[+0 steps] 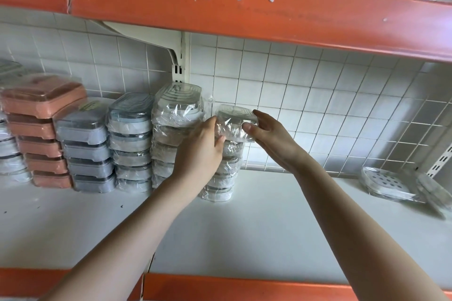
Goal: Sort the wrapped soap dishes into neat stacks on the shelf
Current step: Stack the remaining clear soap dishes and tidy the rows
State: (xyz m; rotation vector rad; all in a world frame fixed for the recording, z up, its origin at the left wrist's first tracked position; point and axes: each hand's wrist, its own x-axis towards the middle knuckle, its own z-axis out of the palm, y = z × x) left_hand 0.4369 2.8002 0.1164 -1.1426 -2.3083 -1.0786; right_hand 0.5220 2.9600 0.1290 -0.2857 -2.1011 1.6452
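Note:
A clear-wrapped soap dish (234, 121) sits on top of a stack of wrapped white dishes (221, 178) in the middle of the white shelf (269, 227). My left hand (199, 151) grips the dish's left edge and leans against the stack. My right hand (270, 134) holds its right end, thumb on the front. Left of this stack stand a taller stack of wrapped dishes (176, 115), a blue-white stack (130, 142), a grey stack (85, 149) and an orange stack (39, 134).
Two loose wrapped clear dishes (389, 184) lie at the shelf's right end. An orange shelf front (244, 5) hangs overhead, another orange edge (244, 287) runs along the front. A white wire grid (342, 117) backs the shelf.

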